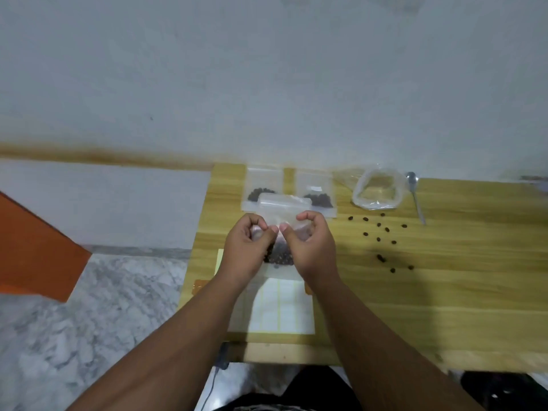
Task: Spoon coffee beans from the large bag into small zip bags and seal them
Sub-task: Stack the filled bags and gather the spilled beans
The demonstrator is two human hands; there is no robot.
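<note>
From the head view, I'm holding a small zip bag (280,232) up over the wooden table (444,292), my left hand (247,247) and right hand (311,247) both pinching its upper part, thumbs nearly meeting in the middle. Beans are sitting dark in its bottom, hanging between my palms. I'm judging this as the sealing step.

Here's the worry: the top strip is sticking up past my fingers, and I can't tell whether the zip is closed. If I'm pressing below the track or skipping a stretch, the bag is staying open and beans are dropping out once I tilt it.

Loose beans (382,241) are scattered to my right already, below the large bag (378,189) with its mouth gaping, and the spoon (415,194) is lying just beside it. Two filled bags (261,188) are lying at the far edge; setting this one down carelessly could nudge them off.
</note>
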